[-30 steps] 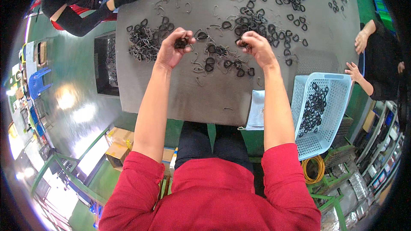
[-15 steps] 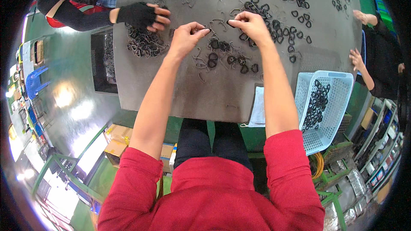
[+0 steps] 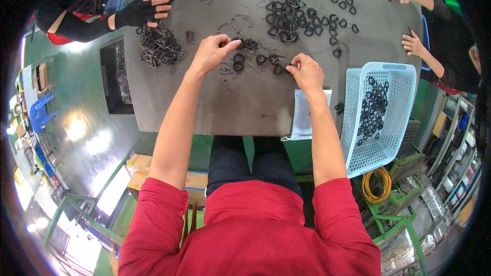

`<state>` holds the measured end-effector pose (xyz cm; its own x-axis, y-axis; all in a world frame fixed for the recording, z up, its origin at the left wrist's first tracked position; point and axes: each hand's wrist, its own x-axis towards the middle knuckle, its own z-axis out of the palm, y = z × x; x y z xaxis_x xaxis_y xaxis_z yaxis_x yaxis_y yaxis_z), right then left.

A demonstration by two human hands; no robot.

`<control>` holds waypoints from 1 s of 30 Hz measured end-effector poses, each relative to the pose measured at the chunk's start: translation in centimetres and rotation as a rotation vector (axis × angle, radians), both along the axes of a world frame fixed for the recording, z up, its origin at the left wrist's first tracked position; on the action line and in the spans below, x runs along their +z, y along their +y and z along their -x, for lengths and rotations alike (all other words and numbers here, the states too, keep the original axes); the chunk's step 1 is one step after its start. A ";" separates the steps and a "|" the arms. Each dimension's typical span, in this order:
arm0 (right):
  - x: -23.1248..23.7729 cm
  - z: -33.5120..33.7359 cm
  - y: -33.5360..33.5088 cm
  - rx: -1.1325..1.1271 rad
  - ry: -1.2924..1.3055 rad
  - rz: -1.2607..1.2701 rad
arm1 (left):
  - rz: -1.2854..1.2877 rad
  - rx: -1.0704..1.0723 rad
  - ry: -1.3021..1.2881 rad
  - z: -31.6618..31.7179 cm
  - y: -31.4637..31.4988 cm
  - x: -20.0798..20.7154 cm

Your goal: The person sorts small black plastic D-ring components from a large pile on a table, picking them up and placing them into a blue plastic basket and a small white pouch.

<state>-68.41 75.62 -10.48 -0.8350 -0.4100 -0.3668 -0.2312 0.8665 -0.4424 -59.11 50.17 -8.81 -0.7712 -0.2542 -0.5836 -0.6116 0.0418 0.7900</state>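
Note:
My left hand (image 3: 210, 54) is closed in a pinch over a small cluster of black rings (image 3: 249, 44) and thin curved strips. What its fingertips hold, if anything, is hidden against the dark pieces. Closer to me and to the right, my right hand (image 3: 308, 74) pinches a small black ring at its fingertips, just beside other loose rings (image 3: 277, 69). Thin dark curved strips (image 3: 227, 85) lie scattered in front of my left hand. Beyond my hands spreads a larger pile of D-shaped black rings (image 3: 283, 18).
A light blue perforated basket (image 3: 353, 122) holding black rings stands at the table's right edge. Beside it lies a pale blue face mask (image 3: 303, 117). At left, a co-worker's black-gloved hand (image 3: 143, 13) rests near a dark heap (image 3: 159, 46). Another person's hands (image 3: 413, 44) are at right.
My right hand has come toward me, down to the near rings. My left hand stays pinched near the cluster. The left co-worker's second gloved hand has come into view.

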 end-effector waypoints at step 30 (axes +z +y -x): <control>4.1 5.3 -5.8 -0.285 -1.067 1.095 | -0.710 0.402 0.179 -3.6 -1.4 0.7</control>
<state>-73.75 69.80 -6.37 -0.4857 -0.7441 -0.4587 0.7014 -0.0187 -0.7125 -55.51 48.79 -8.13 -0.7966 -0.1479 -0.5862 -0.3363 -0.6973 0.6330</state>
